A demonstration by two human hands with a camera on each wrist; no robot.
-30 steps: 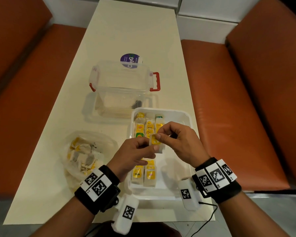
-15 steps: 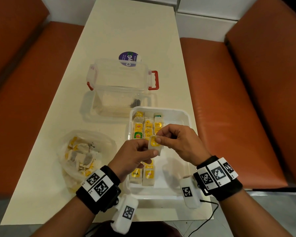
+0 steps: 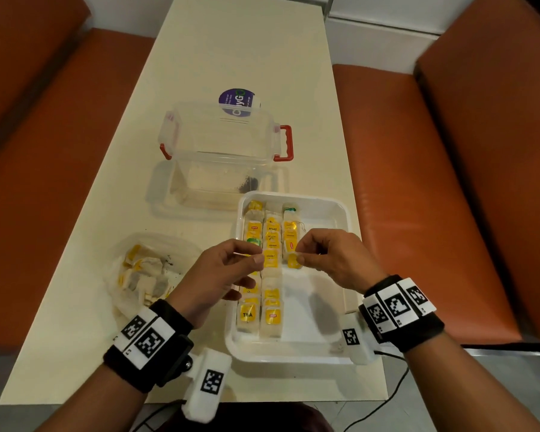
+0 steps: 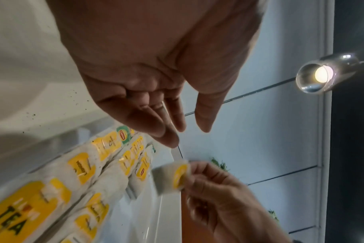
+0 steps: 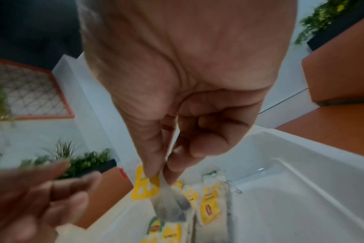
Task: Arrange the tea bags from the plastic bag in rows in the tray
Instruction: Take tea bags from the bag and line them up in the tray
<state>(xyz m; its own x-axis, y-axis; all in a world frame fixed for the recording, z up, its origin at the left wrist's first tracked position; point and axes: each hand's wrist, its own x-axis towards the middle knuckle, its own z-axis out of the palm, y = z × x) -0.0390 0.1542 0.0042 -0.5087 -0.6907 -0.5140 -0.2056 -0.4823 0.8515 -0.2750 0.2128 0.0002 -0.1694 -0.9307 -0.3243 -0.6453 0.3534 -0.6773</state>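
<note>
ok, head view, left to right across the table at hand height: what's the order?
plastic bag → left hand → held tea bag → right hand, over the tray; the right fingers pinch the bag.

Right hand (image 3: 331, 260) pinching (left hand (image 3: 222, 275) loose)

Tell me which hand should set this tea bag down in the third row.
Right. The right hand already pinches the tea bag and hovers over the short third row in the tray. The left hand holds nothing and sits over the first two rows.
</note>
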